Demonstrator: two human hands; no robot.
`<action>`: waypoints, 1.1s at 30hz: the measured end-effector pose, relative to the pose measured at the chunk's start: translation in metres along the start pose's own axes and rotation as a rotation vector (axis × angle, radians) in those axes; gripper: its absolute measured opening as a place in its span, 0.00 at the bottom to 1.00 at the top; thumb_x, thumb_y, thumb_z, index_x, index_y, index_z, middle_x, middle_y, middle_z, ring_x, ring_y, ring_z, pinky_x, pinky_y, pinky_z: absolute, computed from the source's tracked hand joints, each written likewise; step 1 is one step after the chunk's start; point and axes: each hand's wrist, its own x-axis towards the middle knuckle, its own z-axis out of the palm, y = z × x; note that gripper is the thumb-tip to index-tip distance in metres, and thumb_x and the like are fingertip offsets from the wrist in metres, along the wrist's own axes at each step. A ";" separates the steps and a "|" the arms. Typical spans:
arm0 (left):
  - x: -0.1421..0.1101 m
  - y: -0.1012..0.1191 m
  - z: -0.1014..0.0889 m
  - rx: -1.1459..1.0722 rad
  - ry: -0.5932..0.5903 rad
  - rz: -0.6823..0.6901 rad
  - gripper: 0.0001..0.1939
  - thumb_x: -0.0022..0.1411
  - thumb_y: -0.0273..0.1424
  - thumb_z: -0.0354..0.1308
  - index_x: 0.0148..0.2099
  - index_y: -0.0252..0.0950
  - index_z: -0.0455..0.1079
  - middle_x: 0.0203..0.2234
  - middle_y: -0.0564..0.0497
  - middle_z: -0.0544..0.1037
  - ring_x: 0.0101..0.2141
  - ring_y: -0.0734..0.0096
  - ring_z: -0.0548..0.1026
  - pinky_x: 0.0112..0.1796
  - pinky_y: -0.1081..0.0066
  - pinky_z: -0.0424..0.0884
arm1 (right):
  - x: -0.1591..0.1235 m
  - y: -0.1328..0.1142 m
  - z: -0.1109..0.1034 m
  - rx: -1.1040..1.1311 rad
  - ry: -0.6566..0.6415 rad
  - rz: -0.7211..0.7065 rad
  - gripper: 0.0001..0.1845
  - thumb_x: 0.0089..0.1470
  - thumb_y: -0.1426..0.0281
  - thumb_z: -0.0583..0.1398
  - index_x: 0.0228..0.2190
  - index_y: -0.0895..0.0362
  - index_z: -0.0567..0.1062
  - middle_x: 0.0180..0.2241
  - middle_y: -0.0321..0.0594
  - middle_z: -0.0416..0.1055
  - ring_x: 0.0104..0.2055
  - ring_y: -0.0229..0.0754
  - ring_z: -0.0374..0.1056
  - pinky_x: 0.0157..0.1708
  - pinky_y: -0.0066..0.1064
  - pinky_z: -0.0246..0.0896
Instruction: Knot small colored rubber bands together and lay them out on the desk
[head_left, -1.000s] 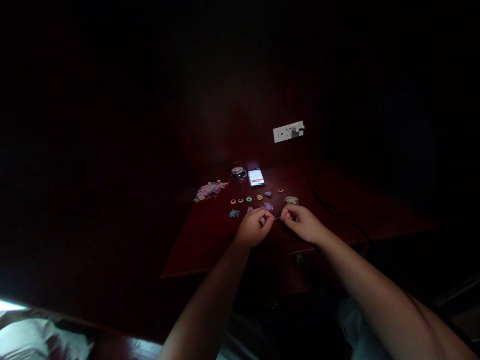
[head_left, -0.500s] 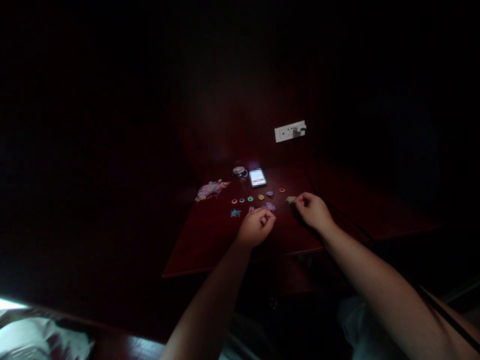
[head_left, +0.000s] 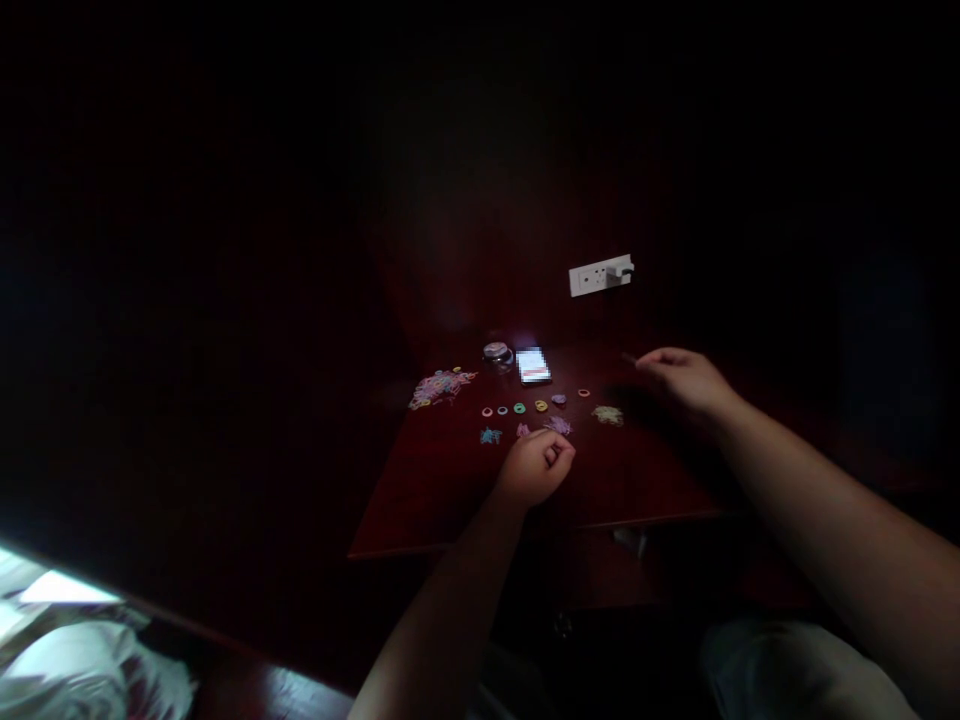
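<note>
My left hand [head_left: 534, 468] rests low over the dark red table with its fingers curled together. Whatever it may hold is hidden. Just beyond its knuckles lie a lilac pile [head_left: 557, 427] and a partly covered pink pile [head_left: 523, 430] of small thin pieces, perhaps rubber bands. My right hand [head_left: 686, 380] is closed in a pinch above the table's right side, and a small, blurred dark thing [head_left: 629, 358] pokes out at its fingertips. Left of that hand lies a pale yellow pile [head_left: 607, 414]. A teal pile [head_left: 490, 436] sits left of my left hand.
A row of small coloured rings, one of them green [head_left: 520, 408], crosses the table [head_left: 427, 500]. Behind it are a lit phone [head_left: 533, 366] and a small round container [head_left: 496, 353]. A mixed heap [head_left: 442, 387] lies at left. The wall socket [head_left: 601, 276] holds a plug.
My right hand has moved right and away from the pale yellow pile, which now shows fully. My left hand stays by the pink and lilac piles. The view has shifted slightly.
</note>
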 end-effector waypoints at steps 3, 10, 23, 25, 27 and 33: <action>0.000 0.002 0.000 0.008 -0.029 0.028 0.07 0.61 0.28 0.54 0.30 0.36 0.70 0.22 0.56 0.70 0.24 0.76 0.67 0.33 0.74 0.66 | 0.017 -0.060 -0.027 0.191 0.106 -0.109 0.04 0.54 0.75 0.56 0.28 0.58 0.69 0.20 0.30 0.63 0.21 0.27 0.56 0.26 0.29 0.54; -0.001 0.002 0.000 0.028 0.001 0.021 0.06 0.59 0.28 0.55 0.30 0.37 0.69 0.23 0.54 0.71 0.25 0.75 0.69 0.31 0.73 0.65 | 0.059 -0.085 0.009 -0.002 0.029 -0.439 0.09 0.58 0.71 0.58 0.36 0.65 0.74 0.27 0.34 0.70 0.30 0.30 0.62 0.31 0.35 0.50; -0.001 0.003 -0.003 0.010 0.006 0.054 0.06 0.59 0.27 0.54 0.29 0.38 0.67 0.22 0.54 0.70 0.25 0.75 0.68 0.30 0.73 0.64 | 0.062 0.081 0.004 -0.234 -0.462 -0.172 0.06 0.48 0.71 0.63 0.22 0.57 0.74 0.22 0.40 0.67 0.25 0.38 0.60 0.27 0.33 0.54; -0.002 0.004 -0.005 -0.002 -0.007 0.051 0.06 0.60 0.28 0.54 0.29 0.37 0.67 0.22 0.54 0.71 0.25 0.76 0.68 0.30 0.73 0.64 | 0.064 0.083 0.002 -0.225 -0.498 -0.152 0.07 0.47 0.68 0.64 0.22 0.58 0.74 0.22 0.39 0.66 0.25 0.38 0.60 0.27 0.32 0.54; -0.002 0.004 -0.006 -0.008 -0.020 0.049 0.07 0.61 0.29 0.54 0.30 0.37 0.68 0.24 0.53 0.72 0.25 0.75 0.69 0.30 0.73 0.64 | 0.064 0.085 0.002 -0.222 -0.536 -0.142 0.08 0.46 0.67 0.64 0.22 0.58 0.74 0.21 0.38 0.65 0.24 0.37 0.59 0.26 0.31 0.54; -0.002 0.004 -0.007 0.007 -0.018 0.043 0.07 0.62 0.30 0.53 0.31 0.37 0.68 0.25 0.52 0.72 0.25 0.75 0.69 0.31 0.73 0.65 | 0.061 0.085 0.006 -0.245 -0.602 -0.165 0.08 0.41 0.65 0.64 0.21 0.57 0.74 0.20 0.34 0.65 0.24 0.36 0.59 0.27 0.29 0.55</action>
